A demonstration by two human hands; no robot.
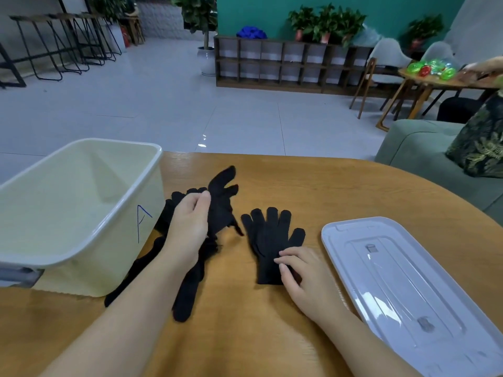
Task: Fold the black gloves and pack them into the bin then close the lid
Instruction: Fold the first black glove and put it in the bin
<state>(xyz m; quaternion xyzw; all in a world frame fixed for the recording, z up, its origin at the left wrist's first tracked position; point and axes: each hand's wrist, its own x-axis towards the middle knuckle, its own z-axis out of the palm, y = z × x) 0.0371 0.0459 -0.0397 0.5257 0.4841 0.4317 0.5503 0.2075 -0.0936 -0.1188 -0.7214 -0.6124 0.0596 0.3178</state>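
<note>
One black glove (pixel 268 232) lies flat on the wooden table (pixel 353 191), fingers pointing away from me. My right hand (pixel 295 270) rests on its cuff end, fingers pressing down. My left hand (pixel 187 227) grips a second black glove (pixel 221 202) and holds it lifted above a pile of more black gloves (pixel 187 289). The pale yellow bin (pixel 81 208), marked with a blue letter A, stands open at the left with nothing visible inside. Its white lid (pixel 408 289) lies flat on the table at the right.
The table's curved far edge runs behind the gloves. A green sofa (pixel 424 159) with a leaf-print cushion stands at the right. Beyond are a tiled floor, a wooden shelf unit (pixel 285 63), potted plants and stools.
</note>
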